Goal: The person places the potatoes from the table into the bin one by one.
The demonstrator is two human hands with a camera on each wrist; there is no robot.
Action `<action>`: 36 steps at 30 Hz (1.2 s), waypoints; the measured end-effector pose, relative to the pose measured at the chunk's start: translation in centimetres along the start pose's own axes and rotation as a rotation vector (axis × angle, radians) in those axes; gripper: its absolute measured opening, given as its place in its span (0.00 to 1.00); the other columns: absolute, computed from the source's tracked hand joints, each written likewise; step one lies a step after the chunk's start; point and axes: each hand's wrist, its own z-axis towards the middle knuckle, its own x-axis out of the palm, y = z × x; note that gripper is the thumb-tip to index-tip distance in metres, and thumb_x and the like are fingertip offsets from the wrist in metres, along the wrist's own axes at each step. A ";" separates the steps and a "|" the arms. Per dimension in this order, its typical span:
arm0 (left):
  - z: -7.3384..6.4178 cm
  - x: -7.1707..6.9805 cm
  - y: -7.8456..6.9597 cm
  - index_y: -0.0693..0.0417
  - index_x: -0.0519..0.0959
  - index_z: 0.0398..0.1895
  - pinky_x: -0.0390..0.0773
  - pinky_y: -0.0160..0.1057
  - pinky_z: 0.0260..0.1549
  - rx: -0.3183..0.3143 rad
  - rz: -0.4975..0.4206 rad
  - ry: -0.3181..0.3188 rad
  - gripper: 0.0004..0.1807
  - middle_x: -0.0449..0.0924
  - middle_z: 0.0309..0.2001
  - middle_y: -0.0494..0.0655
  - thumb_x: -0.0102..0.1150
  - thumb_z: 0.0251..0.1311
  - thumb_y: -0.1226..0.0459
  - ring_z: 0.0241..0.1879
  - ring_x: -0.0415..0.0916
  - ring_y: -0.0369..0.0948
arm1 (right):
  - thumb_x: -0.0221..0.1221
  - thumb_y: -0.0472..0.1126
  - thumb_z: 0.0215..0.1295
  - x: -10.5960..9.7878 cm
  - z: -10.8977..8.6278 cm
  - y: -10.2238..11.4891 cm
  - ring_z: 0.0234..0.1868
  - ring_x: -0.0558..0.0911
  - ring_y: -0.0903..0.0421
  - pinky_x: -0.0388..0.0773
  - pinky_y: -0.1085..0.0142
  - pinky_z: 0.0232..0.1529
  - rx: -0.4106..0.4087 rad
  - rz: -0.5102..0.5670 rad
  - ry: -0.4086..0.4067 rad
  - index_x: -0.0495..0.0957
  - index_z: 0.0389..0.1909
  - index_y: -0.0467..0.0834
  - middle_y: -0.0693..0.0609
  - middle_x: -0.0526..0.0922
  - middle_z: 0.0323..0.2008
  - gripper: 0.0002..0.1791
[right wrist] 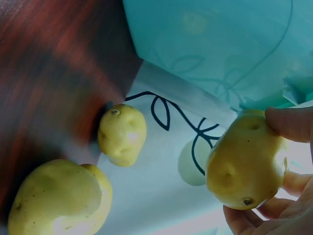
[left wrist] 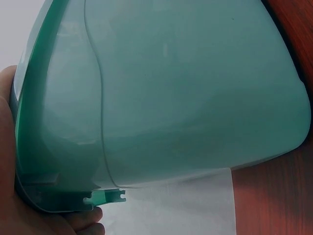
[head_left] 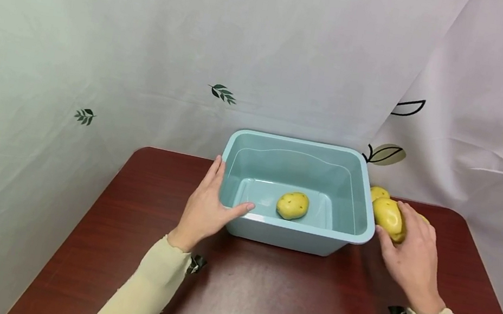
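A light-blue plastic bin (head_left: 283,236) stands on the table with one yellow potato (head_left: 292,206) on its floor. My left hand (head_left: 209,208) is spread around the bin's near left corner, fingers straight along the left rim and thumb lying over the front rim. In the left wrist view that hand is partly hidden behind the bin's wall (left wrist: 186,98). Just right of the bin, my right hand (head_left: 413,259) pinches another potato (right wrist: 244,161) between thumb and fingers, raised beside the bin's right rim. A smaller potato (right wrist: 122,134) and two overlapping potatoes (right wrist: 54,200) lie below it.
The dark reddish wooden table (head_left: 258,301) has rounded far corners. A pale cloth (head_left: 294,76) with printed leaves hangs behind the bin and down both sides. The bin's far side stands close to this cloth.
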 end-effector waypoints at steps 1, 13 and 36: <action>0.0 0.0 0.0 0.61 0.50 0.80 0.67 0.56 0.64 0.001 -0.001 -0.002 0.63 0.40 0.81 0.44 0.64 0.52 0.31 0.76 0.52 0.47 | 0.70 0.31 0.52 -0.1 0.1 0.1 0.60 0.68 0.29 0.58 0.42 0.65 -0.003 0.003 -0.006 0.69 0.67 0.30 0.28 0.73 0.61 0.39; 0.2 -0.1 0.0 0.60 0.51 0.80 0.68 0.56 0.63 0.002 -0.006 -0.011 0.64 0.40 0.81 0.44 0.63 0.51 0.30 0.76 0.53 0.47 | 0.71 0.32 0.52 -0.9 1.1 1.0 0.59 0.70 0.30 0.60 0.43 0.61 -0.002 0.020 -0.088 0.72 0.64 0.30 0.29 0.75 0.59 0.36; 0.1 0.0 0.0 0.61 0.52 0.79 0.68 0.57 0.63 0.006 -0.012 -0.014 0.63 0.40 0.81 0.44 0.63 0.52 0.30 0.76 0.53 0.47 | 0.73 0.32 0.50 -1.2 1.0 2.9 0.59 0.71 0.31 0.62 0.44 0.61 -0.019 0.059 -0.113 0.72 0.67 0.34 0.33 0.75 0.63 0.39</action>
